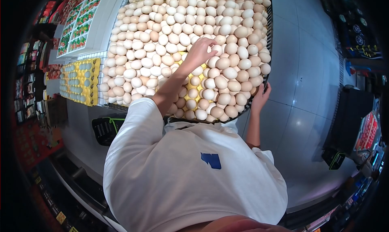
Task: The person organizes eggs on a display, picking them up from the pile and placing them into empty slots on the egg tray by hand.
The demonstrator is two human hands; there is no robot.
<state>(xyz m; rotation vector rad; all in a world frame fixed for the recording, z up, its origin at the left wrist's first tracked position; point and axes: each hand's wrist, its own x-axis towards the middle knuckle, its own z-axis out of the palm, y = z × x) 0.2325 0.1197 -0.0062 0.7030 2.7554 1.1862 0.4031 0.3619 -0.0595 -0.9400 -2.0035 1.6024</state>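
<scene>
Many loose brown and cream eggs point(182, 39) are heaped over a wide display in front of me. My left hand point(200, 51) reaches across the heap, its thumb and fingers curled round a pale egg point(217, 49) at the fingertips. Below that hand, part of a yellow egg tray point(194, 90) shows, with single eggs sitting in its cups. At the display's right side, my right hand point(260, 97) rests by the dark rim point(265, 76). Its fingers are apart, and I see nothing held in it.
Left of the heap stands a yellow tray of pale greenish eggs point(79, 82). Behind it is a white box of red and green packs point(81, 27). A black basket point(103, 130) is on the floor at left. Tiled floor point(300, 74) runs along the right.
</scene>
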